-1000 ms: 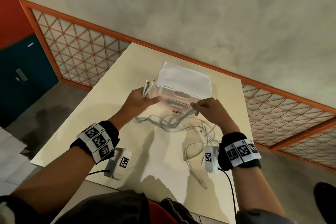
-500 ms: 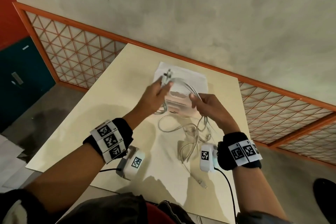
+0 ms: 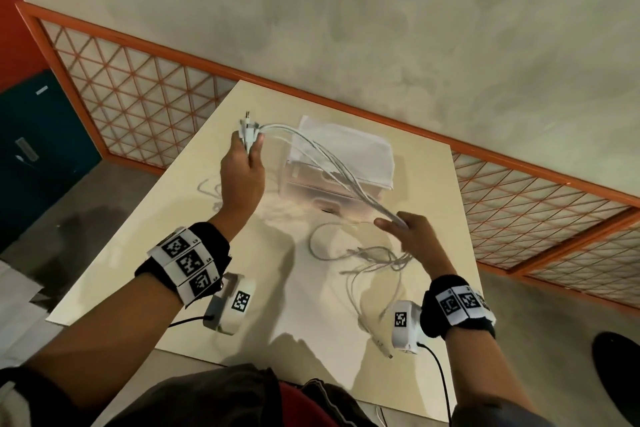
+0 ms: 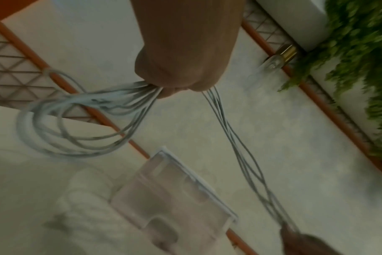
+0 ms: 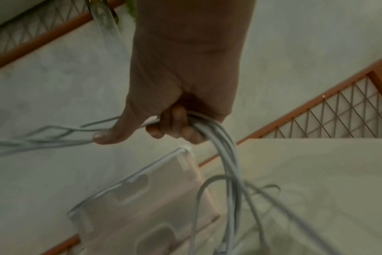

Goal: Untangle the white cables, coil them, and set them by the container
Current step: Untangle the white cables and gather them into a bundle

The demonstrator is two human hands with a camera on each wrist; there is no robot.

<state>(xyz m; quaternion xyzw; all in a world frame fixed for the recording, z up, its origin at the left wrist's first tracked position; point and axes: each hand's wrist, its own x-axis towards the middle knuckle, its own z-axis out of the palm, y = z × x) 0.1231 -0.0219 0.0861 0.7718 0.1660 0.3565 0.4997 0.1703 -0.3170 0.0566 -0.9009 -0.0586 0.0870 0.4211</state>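
Between my hands a span of cables (image 3: pixel 322 156) stretches above the container (image 3: pixel 349 163): left hand (image 3: pixel 244 166) pinches the plug ends, right hand (image 3: pixel 412 236) fists the strands. Loose tails on the surface (image 3: pixel 166 218) could snag if I wind fast.

You wear a black wristband (image 3: pixel 207 246) on each forearm, each wrapped by white blocks printed with black square markers. A white tagged camera unit (image 3: pixel 230 305) hangs beneath each wrist, trailing a black cable (image 3: pixel 440 378).

Cream table (image 3: pixel 145 253) against grey wall (image 3: pixel 381 28), orange lattice railing (image 3: pixel 138 107).
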